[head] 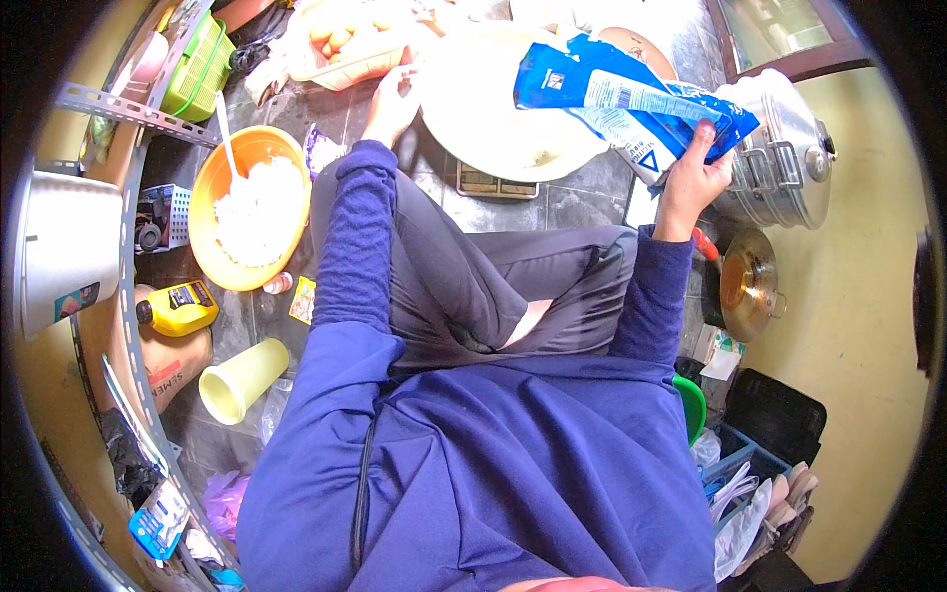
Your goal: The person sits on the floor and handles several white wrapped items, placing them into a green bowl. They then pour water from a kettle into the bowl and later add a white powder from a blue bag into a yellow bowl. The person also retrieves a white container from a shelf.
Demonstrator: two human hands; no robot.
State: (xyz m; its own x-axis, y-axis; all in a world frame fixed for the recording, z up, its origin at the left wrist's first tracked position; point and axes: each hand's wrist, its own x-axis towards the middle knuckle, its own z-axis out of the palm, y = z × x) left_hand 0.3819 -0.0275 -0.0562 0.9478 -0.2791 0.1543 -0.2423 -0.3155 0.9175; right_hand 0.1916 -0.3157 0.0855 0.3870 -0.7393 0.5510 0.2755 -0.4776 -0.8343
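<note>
Two overlapping blue-and-white plastic packets (629, 96), bearing print, are pinched in my right hand (695, 174), with the thumb on top. They hang over the right side of a wide white basin (496, 126), whose inside is washed out by glare. A digital scale (497, 182) shows beneath the basin's near edge. My left hand (393, 103) is at the basin's left rim, fingers curled; glare hides whether they grip it. Just beyond that hand sits a pink basket (355, 74) holding several eggs (336, 41).
An orange basin (285, 263) with white contents and a white-handled utensil (224, 133) is at left. Nearby lie a yellow bottle (181, 307) and a pale-yellow container (244, 377). At right stand a metal steamer pot (777, 148) and a pan (751, 285). Metal shelving (133, 115) lines the left.
</note>
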